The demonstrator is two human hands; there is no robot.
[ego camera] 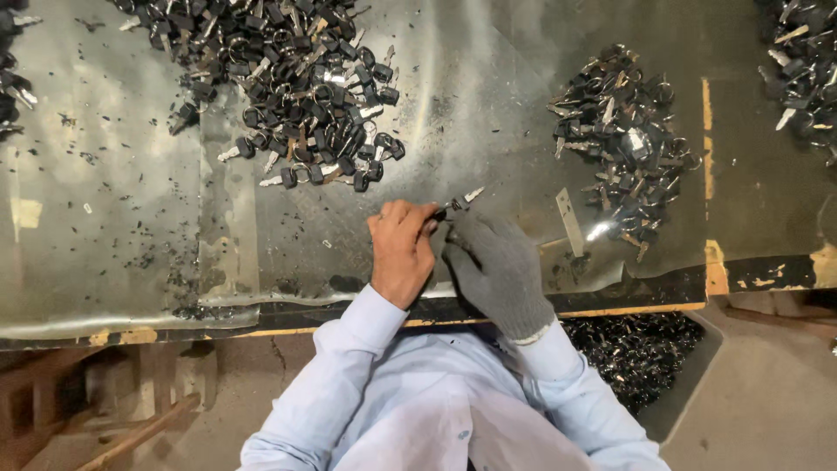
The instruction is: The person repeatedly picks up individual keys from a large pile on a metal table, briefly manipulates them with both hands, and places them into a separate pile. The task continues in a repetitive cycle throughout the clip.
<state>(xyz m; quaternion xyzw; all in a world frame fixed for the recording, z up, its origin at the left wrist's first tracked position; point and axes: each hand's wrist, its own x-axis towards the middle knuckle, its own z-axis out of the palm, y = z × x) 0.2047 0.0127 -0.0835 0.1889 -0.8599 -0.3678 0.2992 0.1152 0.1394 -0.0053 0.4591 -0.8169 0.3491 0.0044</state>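
Observation:
My bare left hand [401, 249] pinches a small key [455, 205] with a black head, its silver blade pointing up and to the right. My right hand [499, 270], in a grey knit glove, lies right beside it, with the fingertips meeting the key's black head. Both hands rest on the worn metal sheet of the table [113, 244], close to the front edge. Just beyond them lies a large heap of black-headed keys with rings [296, 78].
A second heap of keys [623, 139] lies to the right, with more at the top right [806, 61] and top left [9, 70]. A flat metal strip [568, 222] lies beside my gloved hand. A bin of black scraps [636, 349] sits below the table edge.

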